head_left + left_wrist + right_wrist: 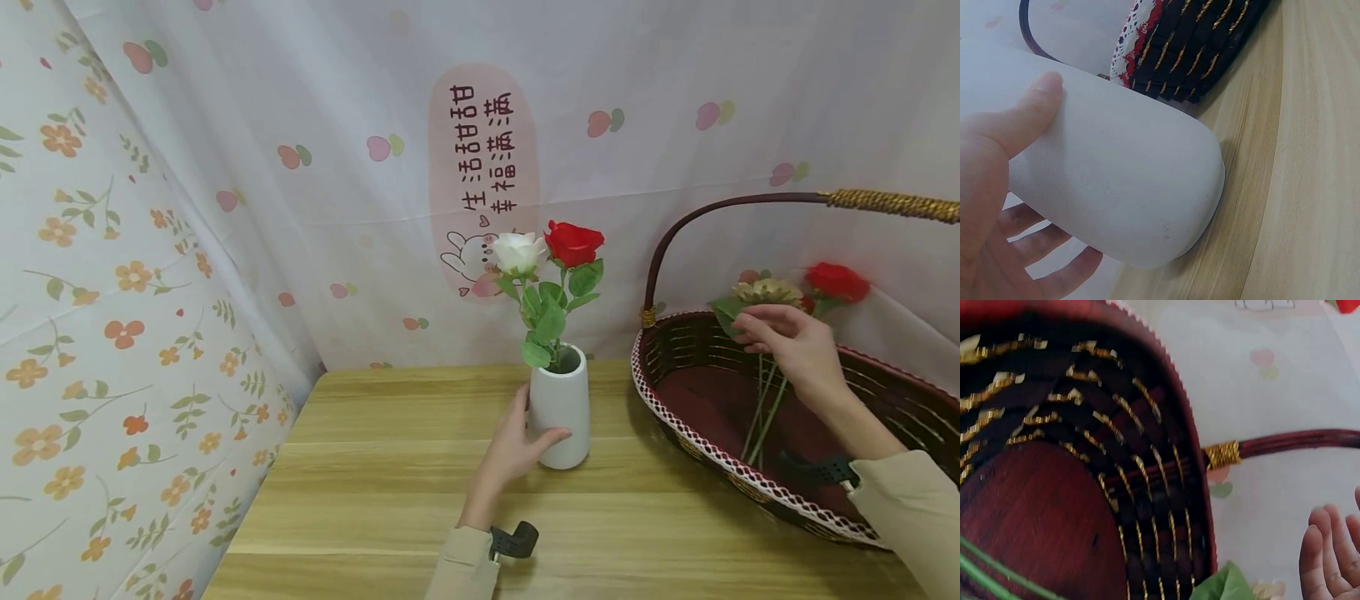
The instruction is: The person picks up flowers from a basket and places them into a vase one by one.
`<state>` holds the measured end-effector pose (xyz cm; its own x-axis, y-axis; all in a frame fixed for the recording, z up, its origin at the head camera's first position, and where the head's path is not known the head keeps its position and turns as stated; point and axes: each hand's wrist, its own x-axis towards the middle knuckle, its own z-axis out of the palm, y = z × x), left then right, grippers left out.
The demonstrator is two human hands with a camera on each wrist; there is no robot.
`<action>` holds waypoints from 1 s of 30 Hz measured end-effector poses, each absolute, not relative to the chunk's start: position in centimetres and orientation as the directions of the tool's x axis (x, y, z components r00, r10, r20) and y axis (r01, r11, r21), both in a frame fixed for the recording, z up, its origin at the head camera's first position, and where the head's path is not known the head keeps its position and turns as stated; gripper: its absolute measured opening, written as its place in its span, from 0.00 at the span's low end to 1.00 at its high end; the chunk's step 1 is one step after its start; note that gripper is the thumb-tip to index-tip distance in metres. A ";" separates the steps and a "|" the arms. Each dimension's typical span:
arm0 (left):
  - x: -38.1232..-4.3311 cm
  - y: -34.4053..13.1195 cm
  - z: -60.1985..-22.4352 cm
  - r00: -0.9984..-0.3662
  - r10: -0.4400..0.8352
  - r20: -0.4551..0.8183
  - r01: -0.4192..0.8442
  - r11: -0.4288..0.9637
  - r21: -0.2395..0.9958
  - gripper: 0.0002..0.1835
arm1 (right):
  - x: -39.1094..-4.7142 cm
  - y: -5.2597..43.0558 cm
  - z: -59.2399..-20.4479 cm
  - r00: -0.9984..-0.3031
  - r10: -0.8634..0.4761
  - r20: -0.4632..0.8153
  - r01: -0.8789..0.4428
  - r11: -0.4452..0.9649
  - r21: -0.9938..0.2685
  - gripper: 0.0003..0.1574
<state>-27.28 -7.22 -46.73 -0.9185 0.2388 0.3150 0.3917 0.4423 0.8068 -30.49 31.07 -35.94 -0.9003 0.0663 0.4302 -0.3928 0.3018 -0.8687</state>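
A white vase [564,417] stands upright on the table, holding a white rose [517,252] and a red rose [573,243] with green leaves. My left hand [512,448] grips its left side, thumb across the front and fingers behind, as the left wrist view also shows. Over the basket [686,442] is my right hand [802,354], beside a pale yellow flower [767,290] and a red flower [837,282]. Their stems [768,412] slant down into the basket. In the right wrist view that hand [1334,565] has loose fingers, with no stem visible between them.
The dark woven basket has white lace trim and a tall arched handle [738,200] partly wrapped in gold. A printed curtain [337,208] hangs behind the wooden table [375,467], and a floral cloth [135,333] covers the left side.
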 end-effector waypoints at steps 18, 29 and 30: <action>-27.3 -7.1 -46.9 -0.920 0.237 0.311 0.387 0.441 0.810 0.47 | -30.8 35.1 -37.6 -0.855 0.329 0.402 -0.185 0.530 -0.827 0.15; -27.2 -7.2 -46.7 -0.927 0.235 0.294 0.370 0.429 0.824 0.48 | -31.2 37.0 -38.7 -0.822 0.493 0.286 0.010 0.515 -0.857 0.08; -27.2 -7.2 -46.7 -0.927 0.235 0.292 0.368 0.429 0.825 0.48 | -31.2 37.2 -38.8 -0.823 0.493 0.281 0.004 0.499 -0.867 0.07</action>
<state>-27.21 -7.20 -46.72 -0.9273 0.2349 0.2915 0.3681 0.4294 0.8247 -31.21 37.23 -38.80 -0.8234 0.4932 0.2806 0.0036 0.4991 -0.8666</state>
